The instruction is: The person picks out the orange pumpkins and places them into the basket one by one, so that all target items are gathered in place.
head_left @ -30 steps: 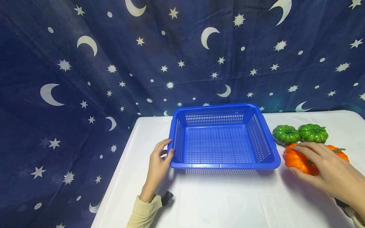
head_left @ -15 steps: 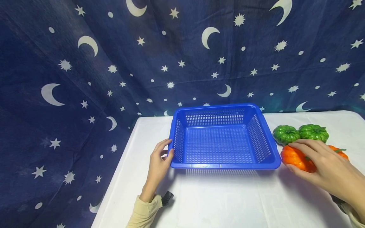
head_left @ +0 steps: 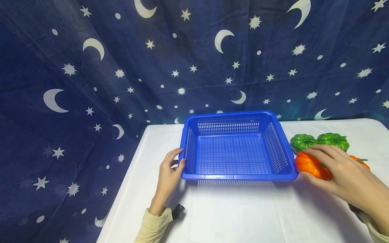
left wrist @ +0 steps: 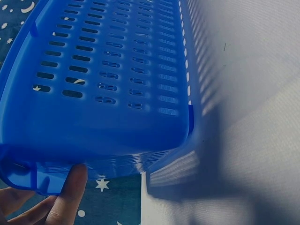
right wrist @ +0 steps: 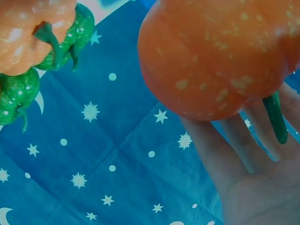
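Observation:
The left hand (head_left: 169,172) holds the left rim of a blue basket (head_left: 237,177), thumb and fingers at its edge; in the left wrist view a fingertip touches the basket (left wrist: 93,126) under its corner. The right hand (head_left: 349,175) grips an orange pumpkin (head_left: 310,166) beside the basket's right front corner. In the right wrist view the fingers of the right hand (right wrist: 253,173) lie around this pumpkin (right wrist: 211,61), its green stem pointing toward the palm. Nothing lies inside the basket.
Two green pumpkins, one (head_left: 302,142) nearer the basket and another (head_left: 333,140) to its right, sit behind the right hand. A second orange pumpkin (head_left: 361,162) is partly hidden by that hand. A star-patterned cloth (head_left: 212,67) hangs behind the white table (head_left: 237,212).
The right hand and the orange pumpkin in it have moved left and slightly away from the viewer, closer to the basket. The left hand and basket have stayed in place.

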Available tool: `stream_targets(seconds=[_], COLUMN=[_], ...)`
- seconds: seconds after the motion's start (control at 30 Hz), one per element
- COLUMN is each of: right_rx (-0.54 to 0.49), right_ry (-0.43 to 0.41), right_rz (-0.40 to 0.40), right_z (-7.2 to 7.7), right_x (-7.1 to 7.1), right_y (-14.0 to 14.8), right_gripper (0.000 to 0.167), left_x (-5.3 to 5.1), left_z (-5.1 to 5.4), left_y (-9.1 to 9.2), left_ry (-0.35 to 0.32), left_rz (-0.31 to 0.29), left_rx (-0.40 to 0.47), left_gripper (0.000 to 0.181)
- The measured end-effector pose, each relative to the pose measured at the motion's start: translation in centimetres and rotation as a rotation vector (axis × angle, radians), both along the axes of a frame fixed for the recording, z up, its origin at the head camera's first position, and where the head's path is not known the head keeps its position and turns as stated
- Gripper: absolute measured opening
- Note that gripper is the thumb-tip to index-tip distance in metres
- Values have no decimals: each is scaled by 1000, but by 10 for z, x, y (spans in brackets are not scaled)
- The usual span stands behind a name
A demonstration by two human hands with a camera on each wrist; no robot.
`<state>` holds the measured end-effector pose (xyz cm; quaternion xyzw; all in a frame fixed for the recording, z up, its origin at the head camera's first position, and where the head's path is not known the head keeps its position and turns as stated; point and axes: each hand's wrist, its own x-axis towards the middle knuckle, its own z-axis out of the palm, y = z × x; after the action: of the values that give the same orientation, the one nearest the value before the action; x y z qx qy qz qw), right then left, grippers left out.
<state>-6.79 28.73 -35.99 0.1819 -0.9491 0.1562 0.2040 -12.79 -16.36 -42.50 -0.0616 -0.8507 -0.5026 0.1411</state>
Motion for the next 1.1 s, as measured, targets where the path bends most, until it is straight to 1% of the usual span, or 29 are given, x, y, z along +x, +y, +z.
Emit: stream_targets(seconds=[0.2,0.3,0.47,0.63,0.9,1.0,1.1], right_rx=[9,4,-18,-30,-45,-42,-41], right_ry=[-6,-4,31,70,88,104,103], right_rz=[4,18,53,74,99,110,115], right_z=[3,4,2,2,5,5,6], right_x=[-2,-4,-7,-11,-15,-16,-18], right_y=[-4,-7,-12,-15,-21,-22,-24], right_gripper=[70,69,65,64,61,62,62], left_x=[1,1,2,2,1,1,1], left_z=[2,3,3,3,0,0,0], left_y=[1,1,1,2,1,1,1], left_ry=[-3,-8,-15,-6,6,8,9], left_rz=[4,1,-1,1,2,3,3], left_rx=[-7,-1,6,4,0,-1,3], left_gripper=[36,36,37,37,36,36,36])
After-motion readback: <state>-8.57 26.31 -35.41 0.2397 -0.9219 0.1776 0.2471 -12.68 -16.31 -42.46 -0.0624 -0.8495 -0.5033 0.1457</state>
